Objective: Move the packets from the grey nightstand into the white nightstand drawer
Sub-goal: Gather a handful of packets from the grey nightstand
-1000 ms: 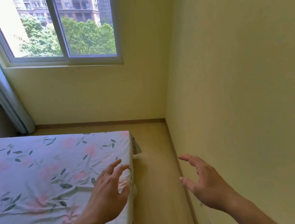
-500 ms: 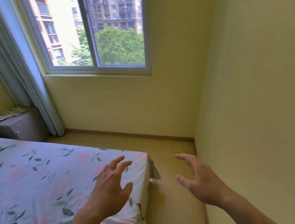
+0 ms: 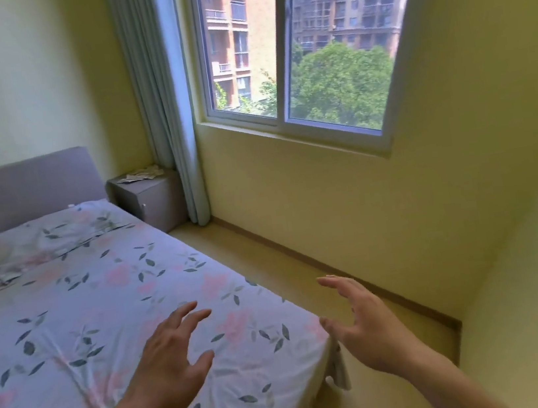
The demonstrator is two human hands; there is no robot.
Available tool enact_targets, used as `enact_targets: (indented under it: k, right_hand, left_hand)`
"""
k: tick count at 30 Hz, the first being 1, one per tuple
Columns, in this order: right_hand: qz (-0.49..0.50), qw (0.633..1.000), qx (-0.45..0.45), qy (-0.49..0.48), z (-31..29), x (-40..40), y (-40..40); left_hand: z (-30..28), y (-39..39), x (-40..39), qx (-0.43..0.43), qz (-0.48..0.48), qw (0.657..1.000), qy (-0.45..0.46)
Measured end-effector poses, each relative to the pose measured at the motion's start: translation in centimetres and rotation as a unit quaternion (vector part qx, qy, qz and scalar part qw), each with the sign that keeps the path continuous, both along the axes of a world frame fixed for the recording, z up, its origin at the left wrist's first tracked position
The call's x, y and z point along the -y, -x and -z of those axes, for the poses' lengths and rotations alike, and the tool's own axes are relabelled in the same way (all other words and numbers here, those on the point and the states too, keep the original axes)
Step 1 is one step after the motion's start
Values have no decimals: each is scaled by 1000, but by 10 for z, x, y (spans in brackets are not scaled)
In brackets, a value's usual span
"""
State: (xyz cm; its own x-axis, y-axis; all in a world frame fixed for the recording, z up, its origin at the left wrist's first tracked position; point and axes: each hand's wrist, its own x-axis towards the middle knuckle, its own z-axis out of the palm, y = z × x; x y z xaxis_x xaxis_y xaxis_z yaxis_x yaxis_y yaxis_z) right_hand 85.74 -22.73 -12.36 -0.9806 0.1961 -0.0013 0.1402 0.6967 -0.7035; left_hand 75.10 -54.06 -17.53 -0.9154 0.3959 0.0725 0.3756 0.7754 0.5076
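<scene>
View has swung left: grey nightstand (image 3: 153,199) with packets (image 3: 140,174) now sits beside the headboard (image 3: 20,190). Left hand (image 3: 171,366) and right hand (image 3: 364,328) remain spread, empty.

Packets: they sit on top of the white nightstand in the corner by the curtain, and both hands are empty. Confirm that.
One thing is wrong: the nightstand under the packets is grey, not white. The head view shows it in the corner by the curtain. Both the left hand and the right hand are empty.

Packets (image 3: 141,175) on nightstand (image 3: 153,199) (beside bed (image 3: 103,313))
</scene>
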Motion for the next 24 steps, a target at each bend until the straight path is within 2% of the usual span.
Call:
enact_targets:
  k: [5,11,18,24]
  right_hand:
    - [-13,1000,2,-4,7,-74,86]
    - [19,1000,3,10,9,-175,166]
    - [59,998,-11,36,18,-312,228]
    - [36,998,-13,40,31,-441,303]
  left_hand:
    - [11,81,-70,2,-30,999,-24]
    - [-1,192,-192,-19,21,999,-14]
    - [-15,273,-356,-27,90,996,-14]
    - [-5,333,-483,-28,64,997,-19]
